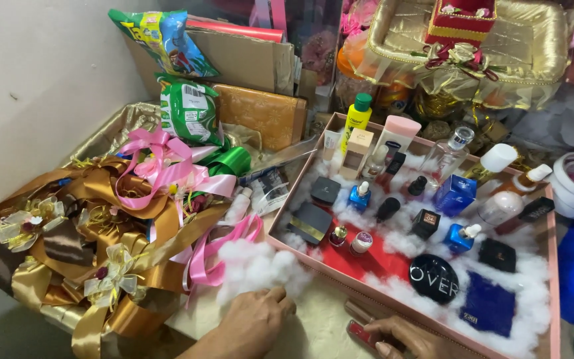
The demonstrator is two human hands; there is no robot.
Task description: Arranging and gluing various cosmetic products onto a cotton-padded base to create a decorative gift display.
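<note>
Our left hand pinches the cotton (beside the pink tray); our right hand clasps a red tube.

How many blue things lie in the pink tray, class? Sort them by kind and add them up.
In the pink tray:
Small blue bottles with white caps: 2
Bright blue box: 1
Dark blue flat square case: 1
Total: 4
</note>
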